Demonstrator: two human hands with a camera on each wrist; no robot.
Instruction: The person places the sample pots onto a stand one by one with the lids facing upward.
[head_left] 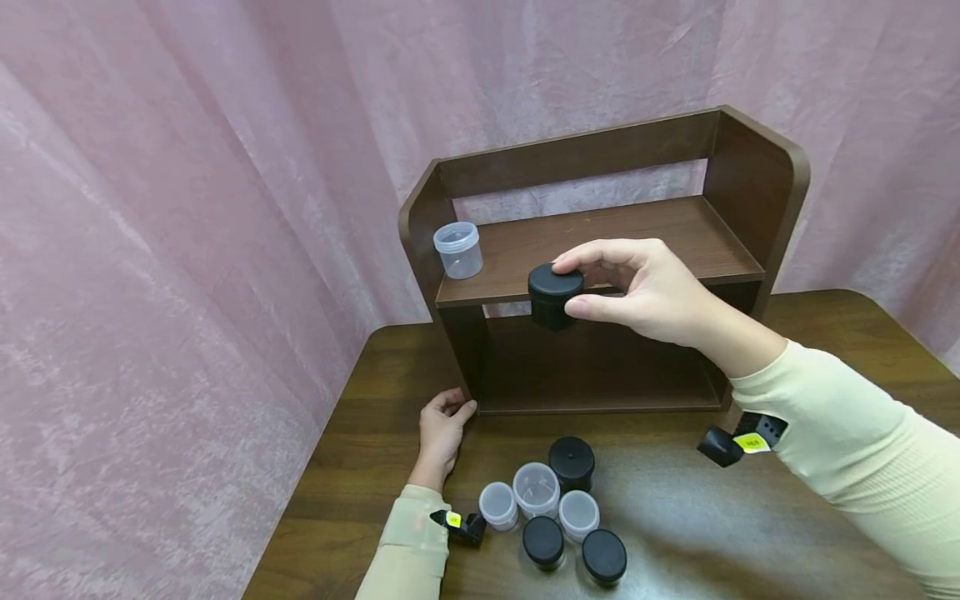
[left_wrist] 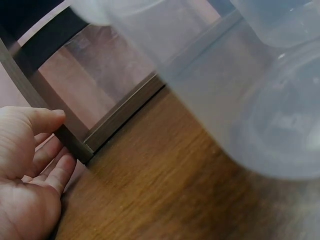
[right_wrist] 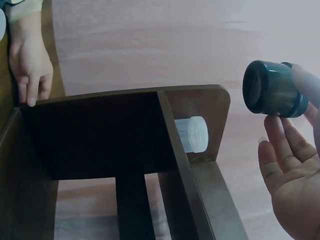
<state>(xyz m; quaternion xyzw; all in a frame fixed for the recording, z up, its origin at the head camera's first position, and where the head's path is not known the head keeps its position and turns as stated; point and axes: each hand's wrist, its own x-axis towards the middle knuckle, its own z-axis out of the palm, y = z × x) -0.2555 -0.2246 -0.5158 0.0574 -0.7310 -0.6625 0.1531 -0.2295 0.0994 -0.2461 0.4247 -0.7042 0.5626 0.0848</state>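
Observation:
My right hand (head_left: pixel 645 292) pinches a black round jar with a lid (head_left: pixel 553 310) between thumb and fingers. This jar is held up in front of the upper board of a brown wooden shelf (head_left: pixel 622 233); the right wrist view shows the jar (right_wrist: pixel 272 90) apart from the wood. Down at the tabletop, my left hand (head_left: pixel 441 433) grips the bottom front edge of the shelf's left side panel (left_wrist: pixel 30 92), thumb on one side and fingers on the other. A clear open-topped plastic jar (head_left: pixel 459 254) stands at the left end of the upper board.
Several jars sit clustered on the wooden table (head_left: pixel 337 467) before the shelf: clear ones (head_left: pixel 536 492) and black-lidded ones (head_left: pixel 572 462). Clear plastic (left_wrist: pixel 240 120) fills much of the left wrist view. A pink curtain (head_left: pixel 225 208) hangs behind.

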